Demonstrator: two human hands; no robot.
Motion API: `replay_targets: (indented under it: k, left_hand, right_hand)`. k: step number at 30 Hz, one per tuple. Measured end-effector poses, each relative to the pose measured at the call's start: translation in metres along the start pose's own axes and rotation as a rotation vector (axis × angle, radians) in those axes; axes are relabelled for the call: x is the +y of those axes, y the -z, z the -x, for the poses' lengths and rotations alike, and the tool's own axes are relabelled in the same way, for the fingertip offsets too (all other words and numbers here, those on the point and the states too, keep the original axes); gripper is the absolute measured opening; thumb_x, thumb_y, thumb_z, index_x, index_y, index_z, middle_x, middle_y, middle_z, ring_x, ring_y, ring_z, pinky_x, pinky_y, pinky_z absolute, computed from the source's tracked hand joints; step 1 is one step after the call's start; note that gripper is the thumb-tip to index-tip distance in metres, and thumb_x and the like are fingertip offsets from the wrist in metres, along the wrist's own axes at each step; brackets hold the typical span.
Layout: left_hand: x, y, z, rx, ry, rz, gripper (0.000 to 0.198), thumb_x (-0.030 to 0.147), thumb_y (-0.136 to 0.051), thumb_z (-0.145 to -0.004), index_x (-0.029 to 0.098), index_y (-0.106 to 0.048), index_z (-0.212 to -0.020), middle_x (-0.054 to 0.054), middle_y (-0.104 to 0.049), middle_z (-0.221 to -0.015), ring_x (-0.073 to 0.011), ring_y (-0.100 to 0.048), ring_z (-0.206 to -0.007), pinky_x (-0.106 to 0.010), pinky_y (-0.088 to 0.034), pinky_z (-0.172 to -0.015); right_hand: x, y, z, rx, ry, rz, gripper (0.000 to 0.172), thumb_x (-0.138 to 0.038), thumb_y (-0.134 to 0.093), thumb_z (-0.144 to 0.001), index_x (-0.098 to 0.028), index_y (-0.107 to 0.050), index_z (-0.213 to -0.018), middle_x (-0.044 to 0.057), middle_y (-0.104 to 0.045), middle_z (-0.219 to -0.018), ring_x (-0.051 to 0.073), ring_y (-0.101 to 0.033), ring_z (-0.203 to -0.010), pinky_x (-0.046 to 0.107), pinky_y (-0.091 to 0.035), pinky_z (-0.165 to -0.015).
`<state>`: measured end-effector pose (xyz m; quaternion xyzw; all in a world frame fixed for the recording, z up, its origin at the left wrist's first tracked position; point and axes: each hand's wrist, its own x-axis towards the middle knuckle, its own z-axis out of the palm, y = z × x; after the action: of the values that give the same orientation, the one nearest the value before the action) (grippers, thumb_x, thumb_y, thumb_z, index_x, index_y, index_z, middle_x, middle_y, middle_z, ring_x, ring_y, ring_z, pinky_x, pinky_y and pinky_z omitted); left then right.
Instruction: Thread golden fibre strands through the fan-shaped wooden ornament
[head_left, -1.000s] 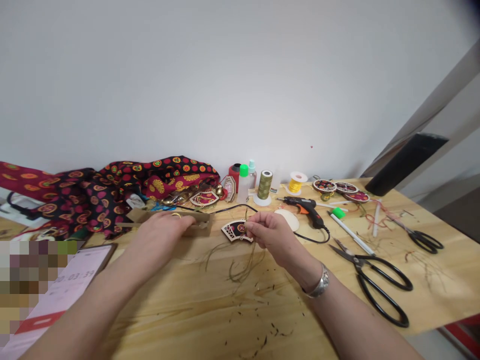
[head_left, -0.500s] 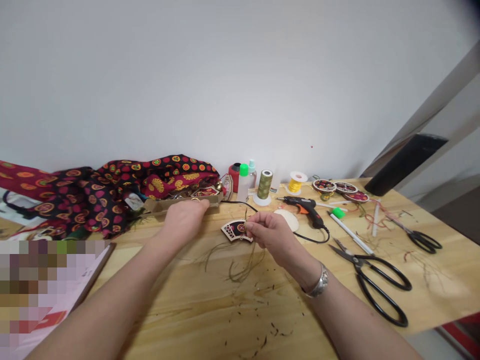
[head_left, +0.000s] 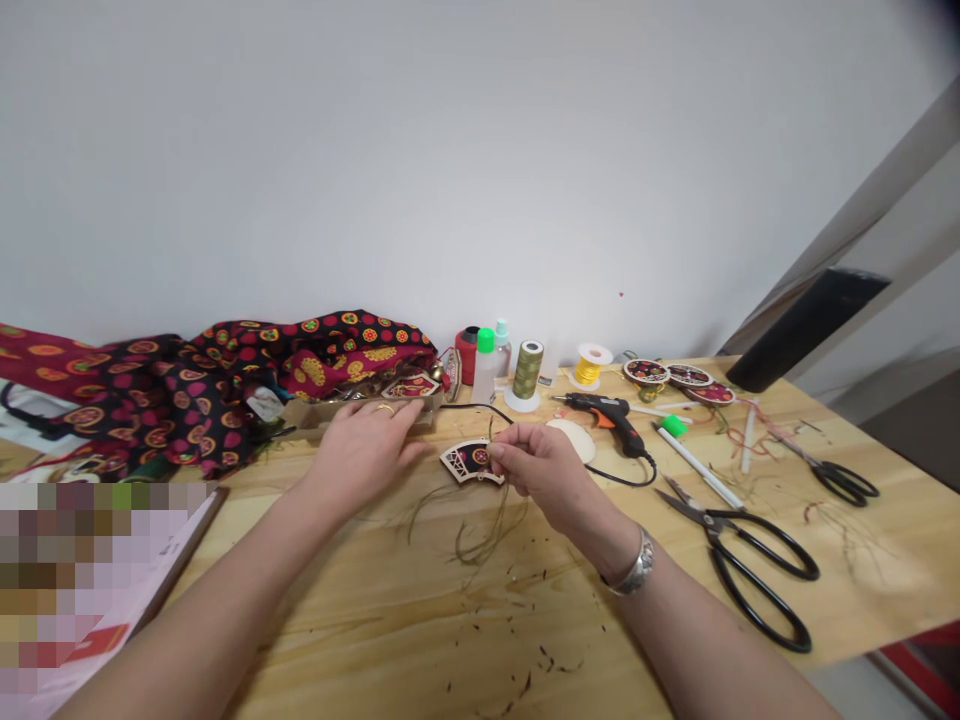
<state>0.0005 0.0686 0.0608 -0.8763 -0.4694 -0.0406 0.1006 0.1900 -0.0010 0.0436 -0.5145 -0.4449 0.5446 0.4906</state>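
Head view. Right grip (head_left: 534, 462): thumb and forefinger pinched together on the right end of the fan-shaped ornament (head_left: 465, 460), which sits directly to the left of this grip. Loose green threads (head_left: 480, 557) trail from it over the desk (head_left: 390, 620), nearer the wearer. Left grip (head_left: 364, 445): fingers extended, thumb held apart, over the cardboard box (head_left: 304, 418); contact cannot be confirmed. Patterned fabric (head_left: 315, 335) lies beyond the left grip. Beyond the right grip: olive thread spool (head_left: 529, 370). Beyond and to its right: glue gun (head_left: 606, 405). Farther right: large scissors (head_left: 712, 520).
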Motion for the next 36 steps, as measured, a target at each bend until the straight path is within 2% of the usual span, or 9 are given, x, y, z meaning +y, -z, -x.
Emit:
replay_targets:
  k: [3, 6, 9, 13, 20, 24, 27, 31, 36]
  left_hand:
    - [-0.004, -0.001, 0.002, 0.108, -0.04, 0.078, 0.052, 0.043, -0.05, -0.077, 0.016, -0.048, -0.122, -0.015, -0.058, -0.117, -0.03, -0.05, -0.108, -0.044, -0.033, -0.09]
    - [0.001, 0.006, 0.01, 0.339, -0.046, 0.188, 0.049, 0.039, -0.051, -0.078, 0.012, -0.05, -0.119, -0.016, -0.05, -0.126, -0.0281, -0.041, -0.118, -0.042, -0.028, -0.098]
    - [0.02, 0.017, 0.024, 0.506, -0.002, 0.424, 0.029, 0.028, -0.044, -0.083, 0.016, -0.06, -0.105, -0.011, -0.057, -0.118, -0.0214, -0.05, -0.109, -0.035, -0.034, -0.096]
    - [0.051, 0.02, 0.037, 0.303, 0.162, 0.862, 0.03, 0.027, -0.042, -0.084, 0.019, -0.059, -0.107, -0.005, -0.063, -0.108, -0.019, -0.058, -0.097, -0.032, -0.043, -0.087]
    - [0.074, 0.001, 0.034, 0.083, 0.301, 1.373, 0.037, 0.032, -0.044, -0.082, 0.02, -0.054, -0.116, -0.006, -0.056, -0.121, -0.0189, -0.049, -0.112, -0.033, -0.035, -0.096]
    - [0.081, -0.005, 0.036, 0.035, 0.337, 1.487, 0.035, 0.034, -0.045, -0.082, 0.019, -0.057, -0.112, -0.003, -0.065, -0.085, -0.0159, -0.059, -0.078, -0.027, -0.045, -0.074]
    - [0.081, -0.006, 0.039, 0.004, 0.353, 1.491, 0.031, 0.035, -0.047, -0.081, 0.02, -0.062, -0.103, 0.002, -0.056, -0.06, -0.0113, -0.049, -0.051, -0.022, -0.04, -0.051]
    - [0.077, -0.003, 0.039, 0.079, 0.391, 1.445, 0.019, 0.031, -0.056, -0.074, 0.022, -0.069, -0.084, 0.001, -0.062, -0.067, -0.0103, -0.046, -0.048, -0.022, -0.035, -0.046]
    - [0.074, 0.0, 0.038, 0.099, 0.46, 1.4, 0.014, 0.03, -0.061, -0.069, 0.022, -0.072, -0.073, 0.001, -0.061, -0.057, -0.0108, -0.045, -0.046, -0.021, -0.032, -0.044]
  right_hand:
    - [-0.001, 0.0, 0.0, 0.006, 0.001, 0.001, 0.016, -0.028, -0.06, -0.068, -0.016, -0.052, -0.063, -0.004, -0.052, -0.051, 0.004, -0.031, -0.038, 0.02, -0.02, -0.037]
    - [-0.001, 0.0, 0.001, 0.005, 0.007, 0.006, 0.015, -0.027, -0.06, -0.069, -0.016, -0.052, -0.063, -0.004, -0.053, -0.052, 0.004, -0.032, -0.039, 0.019, -0.021, -0.037]
    - [-0.001, 0.0, 0.002, -0.015, 0.016, 0.008, 0.016, -0.028, -0.06, -0.069, -0.015, -0.053, -0.064, -0.003, -0.053, -0.052, 0.004, -0.033, -0.04, 0.019, -0.021, -0.038]
    - [0.0, -0.002, 0.003, -0.042, 0.023, 0.007, 0.016, -0.027, -0.061, -0.07, -0.015, -0.053, -0.063, -0.004, -0.053, -0.053, 0.004, -0.033, -0.04, 0.019, -0.021, -0.038]
    - [0.001, -0.004, 0.006, -0.099, 0.043, 0.045, 0.014, -0.025, -0.059, -0.071, -0.015, -0.055, -0.062, -0.004, -0.052, -0.053, 0.004, -0.033, -0.042, 0.018, -0.023, -0.039]
    - [-0.001, -0.004, 0.006, -0.11, 0.041, 0.034, 0.014, -0.024, -0.058, -0.07, -0.015, -0.054, -0.061, -0.003, -0.053, -0.054, 0.004, -0.036, -0.042, 0.018, -0.023, -0.039]
    - [-0.002, -0.004, 0.006, -0.099, 0.029, 0.026, 0.016, -0.028, -0.06, -0.069, -0.015, -0.055, -0.062, -0.002, -0.055, -0.054, 0.004, -0.035, -0.042, 0.019, -0.022, -0.039]
    - [0.0, -0.003, 0.004, -0.106, 0.028, 0.036, 0.02, -0.032, -0.061, -0.069, -0.014, -0.054, -0.063, -0.002, -0.057, -0.054, 0.005, -0.036, -0.042, 0.019, -0.023, -0.039]
    - [0.003, -0.004, 0.003, -0.087, 0.026, 0.036, 0.018, -0.03, -0.063, -0.068, -0.015, -0.054, -0.063, -0.004, -0.052, -0.053, 0.005, -0.036, -0.043, 0.018, -0.024, -0.04]
